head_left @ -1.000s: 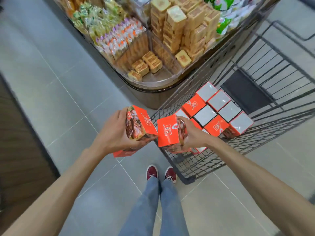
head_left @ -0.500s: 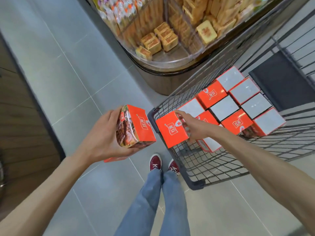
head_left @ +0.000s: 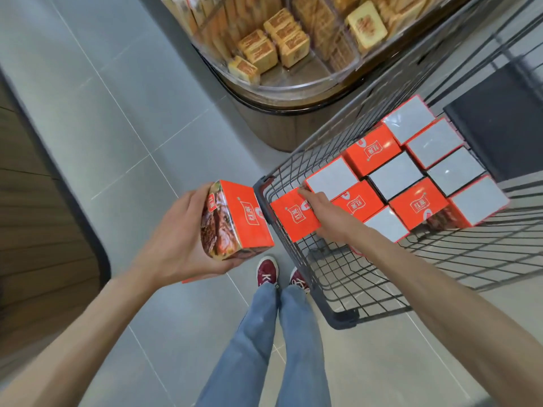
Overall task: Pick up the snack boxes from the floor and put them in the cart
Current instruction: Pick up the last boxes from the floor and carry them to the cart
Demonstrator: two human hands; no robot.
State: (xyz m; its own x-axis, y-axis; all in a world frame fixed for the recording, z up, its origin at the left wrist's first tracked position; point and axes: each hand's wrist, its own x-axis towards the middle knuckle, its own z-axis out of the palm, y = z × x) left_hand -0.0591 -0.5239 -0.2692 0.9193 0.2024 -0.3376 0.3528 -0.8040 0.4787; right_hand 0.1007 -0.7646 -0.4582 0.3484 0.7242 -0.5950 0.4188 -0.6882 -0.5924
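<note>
Left hand (head_left: 176,239) is clasped round one orange snack box (head_left: 239,218), held outside the cart (head_left: 296,268), just beside its near corner and above the floor (head_left: 117,118). Right hand (head_left: 327,220) is inside the cart; a second snack box (head_left: 292,220) is gripped, fingers (head_left: 311,196) laid across its top, thumb hidden. That box is tilted, just beside the packed boxes (head_left: 411,171) ranged in rows. A display bin (head_left: 293,86) of pastries stands beyond the cart.

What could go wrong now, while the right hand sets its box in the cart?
1. The right hand holds the near box close to the cart corner, beside the other boxes; released crooked, it may tilt.
2. The left hand holds the second box outside the cart, over the floor; it could slip.
</note>
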